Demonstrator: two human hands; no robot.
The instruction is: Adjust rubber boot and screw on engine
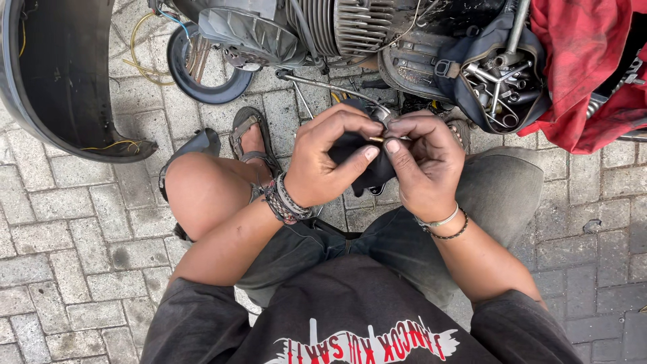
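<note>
Above your knees, your left hand (323, 165) and right hand (421, 168) are pinching a small brass fitting (376, 139) in soft black cloth (357, 158); light, slippery, likely best gripped through the cloth.

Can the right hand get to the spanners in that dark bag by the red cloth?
Probably yes: the right hand is pinching a black cloth, but the tool bag lies open just above it, nothing between.

Dark grey tee with red-and-white print, grey shorts, strappy sandals (248, 138) — stacked braided bracelets (286, 202) left, bangle (441, 221) plus beads right.
</note>
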